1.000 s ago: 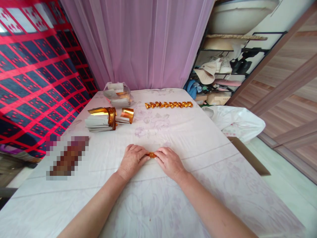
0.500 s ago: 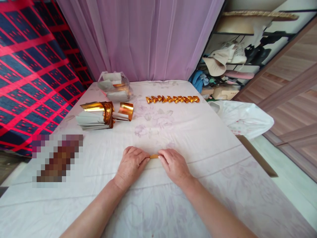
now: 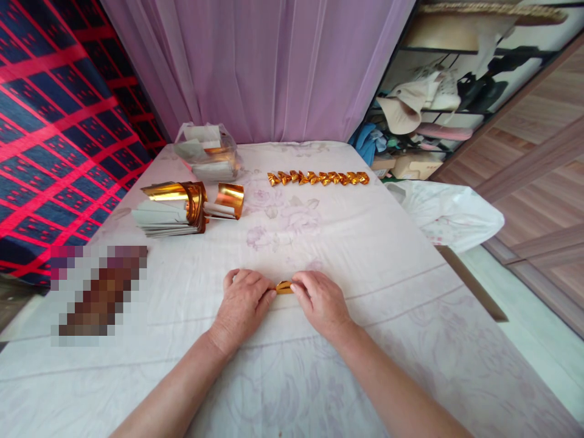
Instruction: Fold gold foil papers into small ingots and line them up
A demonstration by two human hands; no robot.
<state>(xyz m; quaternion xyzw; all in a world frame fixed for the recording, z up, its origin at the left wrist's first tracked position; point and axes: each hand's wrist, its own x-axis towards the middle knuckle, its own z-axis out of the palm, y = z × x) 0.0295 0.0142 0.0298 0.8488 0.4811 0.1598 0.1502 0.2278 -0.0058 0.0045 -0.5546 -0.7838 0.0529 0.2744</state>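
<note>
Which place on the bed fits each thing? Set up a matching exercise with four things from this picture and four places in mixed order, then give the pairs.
Things
1. small gold piece
2. row of folded gold pieces
3. stack of gold-backed papers
4. clear bag of papers

Places
A. far left corner of the bed, near the curtain
B. between the fingertips of the left hand and the right hand
C. left side of the bed, in front of the bag
D. in a line along the far side, right of the bag

Pairs: 1-B, 2-D, 3-C, 4-A
</note>
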